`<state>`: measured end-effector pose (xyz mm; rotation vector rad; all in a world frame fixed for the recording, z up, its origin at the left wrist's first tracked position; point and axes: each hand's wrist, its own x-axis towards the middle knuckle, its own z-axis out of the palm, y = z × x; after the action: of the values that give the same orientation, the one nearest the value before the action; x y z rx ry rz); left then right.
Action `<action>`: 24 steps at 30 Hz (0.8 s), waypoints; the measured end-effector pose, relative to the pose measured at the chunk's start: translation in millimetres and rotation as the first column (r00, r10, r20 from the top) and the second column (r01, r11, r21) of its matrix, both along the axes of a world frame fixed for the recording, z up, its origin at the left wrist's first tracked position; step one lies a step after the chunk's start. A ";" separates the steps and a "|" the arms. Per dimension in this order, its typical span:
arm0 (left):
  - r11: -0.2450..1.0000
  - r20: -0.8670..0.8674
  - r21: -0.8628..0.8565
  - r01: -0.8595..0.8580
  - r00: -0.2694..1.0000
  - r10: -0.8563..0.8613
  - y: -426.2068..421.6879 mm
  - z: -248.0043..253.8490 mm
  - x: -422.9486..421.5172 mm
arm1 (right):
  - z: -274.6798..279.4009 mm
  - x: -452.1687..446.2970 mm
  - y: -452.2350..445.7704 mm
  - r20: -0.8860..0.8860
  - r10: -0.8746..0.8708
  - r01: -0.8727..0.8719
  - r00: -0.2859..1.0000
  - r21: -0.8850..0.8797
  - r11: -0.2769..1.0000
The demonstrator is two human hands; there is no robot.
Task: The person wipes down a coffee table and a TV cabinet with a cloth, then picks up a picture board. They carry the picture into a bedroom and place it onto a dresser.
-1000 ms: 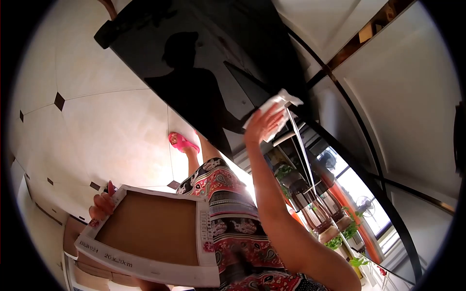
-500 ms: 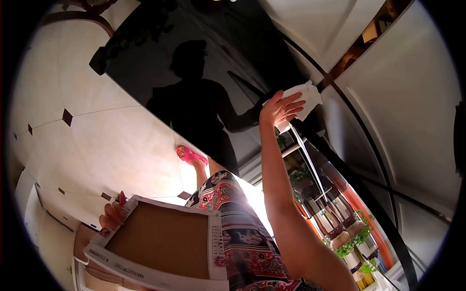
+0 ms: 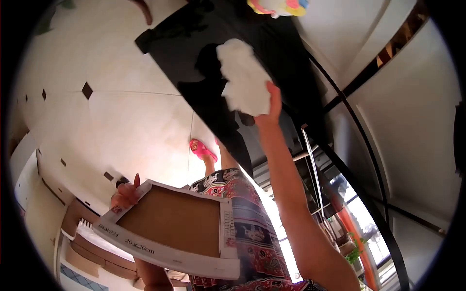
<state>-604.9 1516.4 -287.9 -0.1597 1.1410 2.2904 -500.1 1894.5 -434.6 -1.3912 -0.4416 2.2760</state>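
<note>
My left hand (image 3: pixel 126 195) grips the upper left edge of a small square canvas frame (image 3: pixel 174 223). The frame's brown back faces me, and "20x20cm" is printed on its white border. Up on the right, my right hand (image 3: pixel 272 109) holds a crumpled white cloth or tissue (image 3: pixel 244 77), thumb along its edge and the other fingers hidden by it. Below the cloth lies a glossy black tabletop (image 3: pixel 170 58) that mirrors a dark silhouette. Whether the cloth touches it I cannot tell.
A colourful object (image 3: pixel 281 6) stands at the tabletop's far end. Pale tiled floor (image 3: pixel 131 121) with small dark diamonds spreads on the left, where a foot in a pink sandal (image 3: pixel 203 150) shows. White panels (image 3: pixel 398 131) with dark trim rise at right.
My right hand has moved left and up over the black surface from its right edge, the white cloth now raised toward me. The view has shifted, and the colourful object shows at the top.
</note>
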 end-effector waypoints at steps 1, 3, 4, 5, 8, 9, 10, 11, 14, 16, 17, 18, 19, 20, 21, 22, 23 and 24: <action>0.999 -0.028 -0.055 0.000 1.000 -0.001 4.1 9.4 -1.0 | -6.8 10.4 2.2 0.070 0.128 -0.143 0.989 0.299 0.943; 0.996 -0.055 -0.084 -0.034 0.998 0.029 -1.1 16.0 3.8 | -4.8 27.7 11.7 0.376 0.165 -0.375 0.912 0.603 0.704; 0.993 -0.079 -0.106 -0.050 0.996 0.042 -6.1 18.7 6.0 | 1.4 33.9 14.6 0.556 0.077 -0.474 0.828 0.619 0.626; 0.995 -0.093 -0.095 -0.042 0.995 0.033 -10.8 18.4 7.6 | 11.8 39.4 14.2 0.673 0.009 -0.580 0.740 0.631 0.515; 0.990 -0.085 -0.129 -0.063 0.995 0.052 -29.2 15.7 13.7 | 26.6 36.3 -9.7 0.838 -0.019 -0.799 0.546 0.528 0.287; 0.989 -0.080 -0.128 -0.076 0.995 0.066 -38.1 11.5 16.6 | 22.4 32.7 -20.0 0.853 0.050 -0.849 0.520 0.509 0.143; 0.995 -0.086 -0.089 -0.055 0.995 0.048 -48.3 4.9 20.0 | 17.7 30.1 -28.9 0.868 0.113 -0.874 0.483 0.487 -0.006; 0.998 -0.094 -0.052 -0.030 0.995 0.025 -55.8 1.0 22.0 | 10.9 25.4 -37.6 0.870 0.119 -0.875 0.479 0.484 -0.014; 0.999 -0.121 0.033 -0.028 0.992 0.031 -61.6 -3.6 24.7 | -14.5 13.2 -43.9 0.873 0.153 -0.773 0.463 0.482 -0.411; 0.999 -0.129 0.017 -0.029 0.991 0.031 -76.5 -9.4 30.6 | -30.8 16.4 -31.9 0.874 0.230 -0.790 0.428 0.486 -0.374; 1.000 -0.138 0.004 -0.017 0.990 0.018 -78.3 -9.1 30.9 | -30.8 14.7 -25.9 0.881 0.258 -0.817 0.397 0.467 -0.338; 1.000 -0.132 0.005 -0.025 0.991 0.025 -77.9 -8.2 32.2 | -30.8 14.8 -25.0 0.883 0.260 -0.817 0.390 0.462 -0.345; 0.999 -0.131 -0.007 -0.047 0.990 0.046 -76.5 -6.6 32.7 | -30.7 15.1 -24.9 0.894 0.255 -0.813 0.369 0.444 -0.377; 0.997 -0.132 -0.019 -0.074 0.989 0.070 -74.6 -3.8 33.4 | -30.0 14.2 -24.7 0.902 0.253 -0.805 0.349 0.427 -0.413; 0.996 -0.129 -0.020 -0.085 0.988 0.082 -76.9 -2.3 36.7 | -27.4 15.5 -24.9 0.911 0.255 -0.792 0.324 0.409 -0.453; 0.994 -0.083 -0.031 -0.109 0.991 0.106 -79.7 -0.7 40.5 | -22.3 18.5 -23.6 0.912 0.260 -0.789 0.317 0.406 -0.462; 0.990 -0.038 -0.043 -0.131 0.991 0.130 -82.3 0.9 43.8 | -11.9 19.8 -22.1 0.931 0.176 -0.868 0.318 0.361 -0.341; 0.989 -0.034 -0.044 -0.143 0.989 0.141 -82.5 -0.2 42.7 | 1.5 18.7 -21.1 0.948 0.091 -0.925 0.306 0.318 -0.208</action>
<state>-562.1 1433.9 -288.0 -0.2307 1.2354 2.3989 -481.4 1873.4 -433.0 -1.0771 -2.8832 0.8640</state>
